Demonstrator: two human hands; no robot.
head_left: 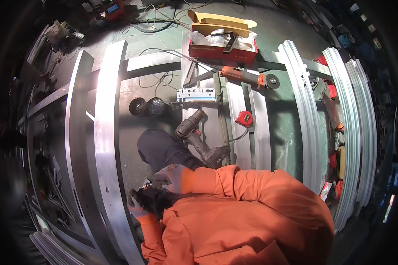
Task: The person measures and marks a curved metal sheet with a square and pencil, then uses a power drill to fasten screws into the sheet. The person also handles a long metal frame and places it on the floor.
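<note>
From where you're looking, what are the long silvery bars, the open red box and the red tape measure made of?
The bars look like bare metal, maybe aluminium: smooth, silvery, glaring in the light. The box seems cardboard, smooth red outside, with a thin yellow flap. The tape measure looks like moulded plastic, bright red and rounded; rubber is possible.

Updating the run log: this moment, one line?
left hand, right hand: gloved, close together; grip: unclear; power drill: beyond hands; tape measure: right of drill

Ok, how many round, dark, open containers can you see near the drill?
2: the left container and the right container, side by side, both left of the drill. More may be hidden by the bars or shadows.
</note>
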